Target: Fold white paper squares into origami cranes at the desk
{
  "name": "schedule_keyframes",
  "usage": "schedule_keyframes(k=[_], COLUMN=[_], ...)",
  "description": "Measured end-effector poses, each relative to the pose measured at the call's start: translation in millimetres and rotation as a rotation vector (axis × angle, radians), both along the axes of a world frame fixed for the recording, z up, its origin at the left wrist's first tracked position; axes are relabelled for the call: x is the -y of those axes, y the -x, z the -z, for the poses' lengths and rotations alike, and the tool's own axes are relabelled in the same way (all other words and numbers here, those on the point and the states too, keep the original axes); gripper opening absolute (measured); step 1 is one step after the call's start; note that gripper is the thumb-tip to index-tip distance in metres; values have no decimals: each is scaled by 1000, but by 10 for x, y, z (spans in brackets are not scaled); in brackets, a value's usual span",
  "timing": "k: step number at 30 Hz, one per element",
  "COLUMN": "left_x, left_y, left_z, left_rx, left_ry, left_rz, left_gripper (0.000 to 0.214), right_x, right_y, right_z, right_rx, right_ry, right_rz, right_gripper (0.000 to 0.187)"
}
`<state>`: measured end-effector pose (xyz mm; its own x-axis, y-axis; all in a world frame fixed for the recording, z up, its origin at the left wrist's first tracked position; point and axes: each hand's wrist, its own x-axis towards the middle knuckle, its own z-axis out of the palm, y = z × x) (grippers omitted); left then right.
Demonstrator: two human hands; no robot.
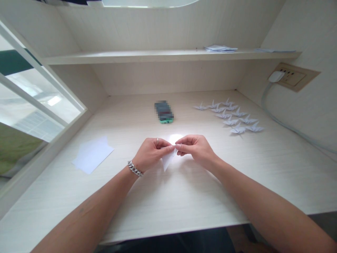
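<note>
While 2 hands [149,151] [198,148] pinch it, white paper [167,159] tapers sharply.

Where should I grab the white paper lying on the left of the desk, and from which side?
Try the right-hand corner of the white paper, coming in low from the right with the left hand once it is free of the folded piece. The paper lies flat on the desk, so an edge likely must be lifted, and that corner points toward the hand.
</note>
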<state>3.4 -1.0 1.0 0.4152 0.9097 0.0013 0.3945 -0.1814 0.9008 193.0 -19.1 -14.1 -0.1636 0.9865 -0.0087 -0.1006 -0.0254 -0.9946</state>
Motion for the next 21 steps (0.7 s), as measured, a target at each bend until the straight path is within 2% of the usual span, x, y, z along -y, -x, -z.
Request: schedule_keyframes(k=[5, 11, 16, 21], left_x=[5, -15, -17, -33], left_y=[-5, 16, 21, 9], left_z=[-9, 6, 20, 26], left_rx=[-7, -17, 4, 188], left_ry=[15, -25, 7, 145], left_rz=[22, 38, 29, -49], left_gripper=[28, 26, 25, 27], right_x=[0, -11, 2, -19], right_y=[-1, -13, -10, -26], right_z=[5, 18, 7, 9], right_rx=[91, 6, 105, 43], right_ry=[-86, -34, -85, -48], right_rz=[21, -24, -60, -22], right_gripper=[24, 21, 20, 24])
